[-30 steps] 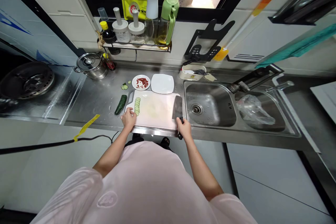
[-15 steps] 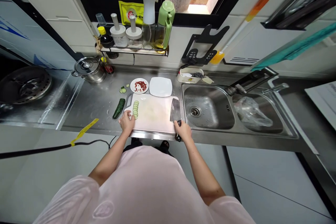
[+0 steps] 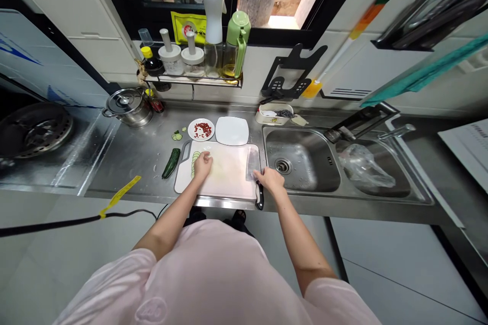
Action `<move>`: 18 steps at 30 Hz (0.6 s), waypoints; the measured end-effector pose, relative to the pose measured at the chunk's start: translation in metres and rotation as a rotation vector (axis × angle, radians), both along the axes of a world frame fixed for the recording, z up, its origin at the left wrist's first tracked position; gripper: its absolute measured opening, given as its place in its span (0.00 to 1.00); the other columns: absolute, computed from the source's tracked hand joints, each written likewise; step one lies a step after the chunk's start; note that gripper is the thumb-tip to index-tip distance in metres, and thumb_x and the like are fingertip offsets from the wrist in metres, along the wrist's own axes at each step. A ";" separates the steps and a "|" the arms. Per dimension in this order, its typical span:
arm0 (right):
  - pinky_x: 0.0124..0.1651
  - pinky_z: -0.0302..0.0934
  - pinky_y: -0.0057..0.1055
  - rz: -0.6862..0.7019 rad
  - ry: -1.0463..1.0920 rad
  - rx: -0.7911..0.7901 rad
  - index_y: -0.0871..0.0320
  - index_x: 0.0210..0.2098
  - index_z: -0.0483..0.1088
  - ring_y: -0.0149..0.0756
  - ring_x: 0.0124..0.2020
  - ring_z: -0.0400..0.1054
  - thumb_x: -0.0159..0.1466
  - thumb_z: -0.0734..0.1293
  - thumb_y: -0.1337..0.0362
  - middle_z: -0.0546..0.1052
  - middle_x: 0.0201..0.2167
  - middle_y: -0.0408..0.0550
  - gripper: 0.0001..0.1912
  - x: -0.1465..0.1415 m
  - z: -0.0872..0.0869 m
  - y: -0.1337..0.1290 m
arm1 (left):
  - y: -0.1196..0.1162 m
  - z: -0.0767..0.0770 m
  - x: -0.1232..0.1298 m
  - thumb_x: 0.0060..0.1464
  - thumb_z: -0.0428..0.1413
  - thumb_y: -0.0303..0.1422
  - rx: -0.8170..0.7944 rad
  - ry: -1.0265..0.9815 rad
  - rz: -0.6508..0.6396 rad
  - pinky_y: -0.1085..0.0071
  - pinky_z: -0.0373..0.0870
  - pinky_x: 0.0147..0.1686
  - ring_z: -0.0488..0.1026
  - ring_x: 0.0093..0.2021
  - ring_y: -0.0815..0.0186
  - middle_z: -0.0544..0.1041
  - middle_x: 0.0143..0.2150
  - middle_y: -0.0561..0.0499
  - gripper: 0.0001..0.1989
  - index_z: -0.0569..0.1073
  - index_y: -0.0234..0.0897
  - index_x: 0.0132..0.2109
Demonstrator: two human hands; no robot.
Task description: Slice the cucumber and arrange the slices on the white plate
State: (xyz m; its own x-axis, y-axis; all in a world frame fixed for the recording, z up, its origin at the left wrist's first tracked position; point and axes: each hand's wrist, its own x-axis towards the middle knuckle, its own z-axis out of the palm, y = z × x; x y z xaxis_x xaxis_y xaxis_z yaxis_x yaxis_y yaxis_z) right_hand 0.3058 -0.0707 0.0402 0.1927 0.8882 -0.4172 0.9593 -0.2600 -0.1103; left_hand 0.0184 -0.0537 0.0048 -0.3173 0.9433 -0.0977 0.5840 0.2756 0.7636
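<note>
**Knife [image 3: 252, 162] out of the grip, other hand in on the slices [image 3: 194, 162]**

So here's what just changed: the right hand [image 3: 271, 179] was holding the knife by its handle, and now it's eased off. The handle [image 3: 261, 198] shows bare, poking past the near edge of the cutting board [image 3: 229, 182]. That hand looks loose and open, a finger reaching toward where blade meets handle. Can't tell if it's touching. Blade's lying flat along the board's right side, so I'd say no cutting at this instant.

Meanwhile the left hand [image 3: 203, 163] has come in from the board's left edge and is right at the row of cucumber slices, partly covering them. Fingers are curled in together, but whether they're pinching a slice, I honestly can't tell. My read: attention's gone from blade to slices.

The whole cucumber [image 3: 171, 164] sits on the counter [image 3: 129, 162], left of the board, with a few small cut bits [image 3: 176, 136] farther back. Behind the board: a plate [image 3: 190, 133] of chopped red bits [image 3: 201, 129], beside a bare white plate [image 3: 232, 131].
</note>
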 end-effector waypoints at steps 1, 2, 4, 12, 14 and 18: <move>0.42 0.60 0.36 -0.015 0.020 0.047 0.59 0.41 0.73 0.46 0.43 0.71 0.62 0.58 0.43 0.76 0.40 0.60 0.27 0.000 0.001 0.010 | 0.008 -0.001 0.003 0.52 0.53 0.34 -0.016 -0.014 -0.005 0.71 0.66 0.38 0.73 0.35 0.65 0.75 0.33 0.50 0.16 0.72 0.38 0.49; 0.42 0.59 0.35 -0.028 0.042 0.095 0.59 0.42 0.72 0.45 0.43 0.71 0.63 0.57 0.44 0.76 0.39 0.59 0.26 -0.001 0.003 0.021 | 0.017 -0.002 0.005 0.52 0.54 0.35 -0.044 -0.031 -0.002 0.71 0.66 0.38 0.73 0.35 0.64 0.75 0.32 0.51 0.18 0.71 0.38 0.50; 0.42 0.59 0.34 -0.038 0.098 0.162 0.58 0.43 0.72 0.44 0.43 0.70 0.64 0.57 0.47 0.76 0.40 0.57 0.23 -0.004 0.004 0.043 | 0.033 -0.004 0.010 0.51 0.55 0.35 -0.082 -0.065 0.006 0.71 0.65 0.37 0.72 0.34 0.64 0.75 0.31 0.51 0.20 0.70 0.37 0.52; 0.50 0.57 0.38 -0.068 0.173 0.207 0.61 0.48 0.71 0.49 0.51 0.62 0.64 0.59 0.54 0.69 0.49 0.61 0.21 -0.039 -0.008 0.108 | 0.072 -0.008 0.026 0.50 0.56 0.35 -0.199 -0.307 0.045 0.74 0.63 0.28 0.69 0.24 0.69 0.75 0.29 0.51 0.25 0.66 0.33 0.56; 0.51 0.56 0.41 -0.104 0.183 0.203 0.61 0.49 0.71 0.52 0.54 0.59 0.63 0.60 0.53 0.67 0.50 0.62 0.22 -0.046 -0.012 0.113 | 0.078 -0.006 0.028 0.50 0.55 0.34 -0.242 -0.401 0.054 0.76 0.61 0.24 0.66 0.20 0.72 0.74 0.27 0.53 0.25 0.64 0.33 0.56; 0.52 0.56 0.44 -0.176 0.228 0.196 0.60 0.50 0.71 0.53 0.55 0.56 0.62 0.61 0.51 0.65 0.51 0.61 0.23 -0.054 -0.020 0.120 | 0.087 0.002 0.031 0.51 0.56 0.33 -0.310 -0.628 0.067 0.80 0.54 0.19 0.62 0.17 0.77 0.72 0.24 0.56 0.21 0.65 0.34 0.52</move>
